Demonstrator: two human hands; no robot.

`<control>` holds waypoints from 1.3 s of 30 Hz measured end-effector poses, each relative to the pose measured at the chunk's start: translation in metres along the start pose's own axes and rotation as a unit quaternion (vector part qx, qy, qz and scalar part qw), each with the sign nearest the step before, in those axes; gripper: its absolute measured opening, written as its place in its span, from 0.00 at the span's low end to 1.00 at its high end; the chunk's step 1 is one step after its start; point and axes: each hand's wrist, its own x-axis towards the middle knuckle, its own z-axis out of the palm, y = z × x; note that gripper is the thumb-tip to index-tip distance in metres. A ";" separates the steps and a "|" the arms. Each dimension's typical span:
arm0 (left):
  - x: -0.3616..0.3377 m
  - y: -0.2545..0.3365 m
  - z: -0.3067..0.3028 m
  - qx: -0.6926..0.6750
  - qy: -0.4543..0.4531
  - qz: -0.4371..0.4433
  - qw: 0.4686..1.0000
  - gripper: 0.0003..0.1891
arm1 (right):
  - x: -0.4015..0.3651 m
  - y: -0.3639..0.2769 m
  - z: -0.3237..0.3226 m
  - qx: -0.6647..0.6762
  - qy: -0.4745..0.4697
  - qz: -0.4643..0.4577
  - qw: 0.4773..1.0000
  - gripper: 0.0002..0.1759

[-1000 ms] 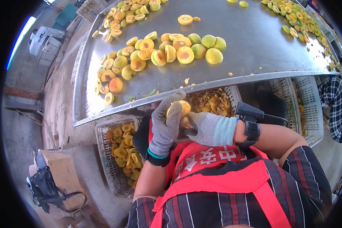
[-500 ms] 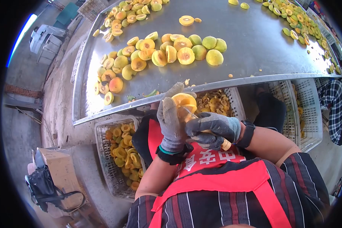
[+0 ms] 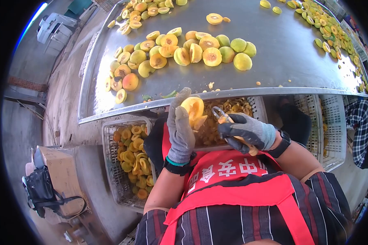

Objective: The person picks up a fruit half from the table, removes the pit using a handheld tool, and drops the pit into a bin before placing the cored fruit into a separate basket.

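My left hand (image 3: 180,128), in a grey glove, holds a yellow peach half (image 3: 192,107) upright against its palm, cut face to the right. A loose, torn bit of orange flesh shows just under it. In my right hand (image 3: 245,132), also gloved, is a pitting tool (image 3: 219,111) with a metal loop at its tip and a light wooden handle that sticks out below the fist. Some orange flesh or pit sits at the loop. The tool is apart from the peach half. Both hands are in front of the table's near edge, above a crate of scraps (image 3: 233,107).
Halved peaches (image 3: 167,51) lie in groups on the metal table (image 3: 274,53), with a larger heap (image 3: 325,28) at the right. A crate of pitted halves (image 3: 107,139) stands at my left. White crates (image 3: 333,122) and a person's checked sleeve (image 3: 357,116) are at the right.
My right hand has drawn the tool out of the peach half and moved right. The left hand still holds the half, now turned more upright. The view has shifted slightly.
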 end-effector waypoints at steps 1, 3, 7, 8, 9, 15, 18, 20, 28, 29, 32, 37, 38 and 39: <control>-0.001 0.000 -0.001 0.002 -0.026 0.029 0.999 0.28 | 0.004 -0.003 0.006 -0.061 0.050 0.012 0.997 0.13; -0.003 0.001 0.001 -0.033 -0.045 0.007 0.998 0.28 | 0.015 -0.001 0.010 -0.146 0.064 0.001 0.987 0.15; 0.006 -0.007 -0.005 0.144 -0.044 0.151 0.977 0.25 | 0.017 0.008 0.019 -0.618 0.180 -0.154 0.749 0.20; 0.007 -0.005 -0.005 0.116 -0.023 0.140 0.983 0.25 | 0.014 0.010 0.019 -0.656 0.165 -0.105 0.729 0.20; 0.009 -0.002 -0.005 0.087 -0.001 0.129 0.988 0.24 | 0.010 0.012 0.017 -0.690 0.151 -0.054 0.706 0.20; 0.000 0.021 -0.036 0.136 0.011 0.088 0.987 0.23 | 0.006 0.014 0.009 -0.638 0.188 -0.126 0.736 0.19; -0.016 0.064 -0.090 0.205 0.102 0.038 0.973 0.22 | 0.001 0.015 -0.006 -0.618 0.208 -0.150 0.743 0.18; -0.024 0.084 -0.151 0.367 0.114 0.015 0.923 0.19 | -0.004 0.016 -0.019 -0.605 0.225 -0.124 0.754 0.18; 0.099 0.079 -0.189 0.682 0.091 0.005 0.725 0.24 | -0.005 0.020 -0.020 -0.580 0.238 -0.097 0.773 0.18; 0.118 0.057 -0.198 0.714 0.074 -0.013 0.696 0.27 | -0.006 0.018 -0.017 -0.578 0.228 -0.092 0.778 0.18; 0.145 0.016 -0.206 0.715 0.033 -0.145 0.683 0.28 | -0.010 0.019 -0.016 -0.584 0.235 -0.102 0.770 0.18; 0.107 0.027 -0.150 0.354 -0.007 -0.086 0.931 0.23 | -0.014 0.000 -0.012 -0.182 0.185 0.001 0.966 0.15; 0.091 0.046 -0.117 0.202 -0.036 -0.104 0.973 0.23 | -0.008 0.004 -0.015 -0.112 0.161 -0.061 0.979 0.14; 0.075 0.062 -0.087 0.110 -0.083 -0.118 0.983 0.22 | -0.001 0.006 -0.021 -0.056 0.120 -0.095 0.987 0.15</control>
